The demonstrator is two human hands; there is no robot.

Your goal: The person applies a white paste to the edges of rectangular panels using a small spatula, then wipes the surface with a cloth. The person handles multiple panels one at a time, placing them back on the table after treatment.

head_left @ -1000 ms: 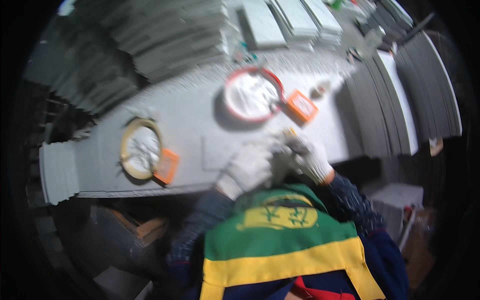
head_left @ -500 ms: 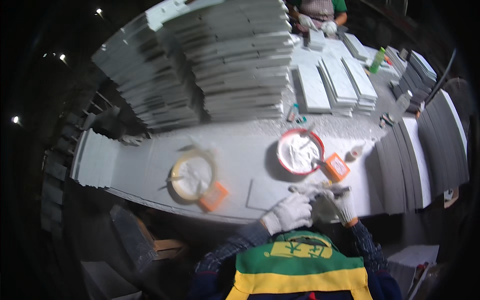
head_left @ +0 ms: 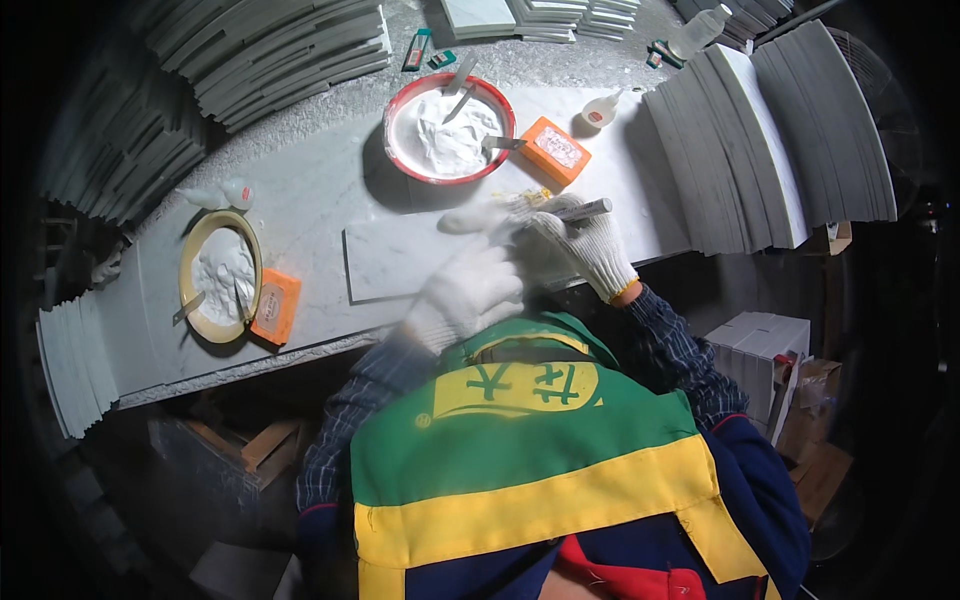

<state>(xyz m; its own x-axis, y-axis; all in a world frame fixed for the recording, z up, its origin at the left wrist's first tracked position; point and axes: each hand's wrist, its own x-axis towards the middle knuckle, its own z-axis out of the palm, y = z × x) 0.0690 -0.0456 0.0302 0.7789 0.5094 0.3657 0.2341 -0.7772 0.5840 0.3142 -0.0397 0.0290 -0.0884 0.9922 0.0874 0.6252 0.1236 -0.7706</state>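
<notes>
My right hand (head_left: 592, 252), in a white knitted glove, is closed around a white marker pen (head_left: 585, 210) that points out to the right. My left hand (head_left: 462, 298), gloved the same way, is smeared by motion over the near edge of a pale marble slab (head_left: 392, 256), so its fingers cannot be read. Just beyond both hands, a white glove with a yellow edge (head_left: 485, 214) appears to lie on the slab. Past it stands a red-rimmed bowl (head_left: 400, 165) of white paste with several metal scrapers in it. An orange box (head_left: 556, 151) sits beside the bowl.
At left are a yellowish bowl (head_left: 252, 222) of paste, another orange box (head_left: 277, 308) and small bottles (head_left: 220, 194). Stacked slabs stand upright at right (head_left: 715, 150) and lie piled at far left (head_left: 290, 60). A small squeeze bottle (head_left: 600, 110) stands near the right stack.
The view has turned and shifted, so the bench sits further left and higher. My left hand has moved and blurred. The pen in my right hand now shows more clearly.
</notes>
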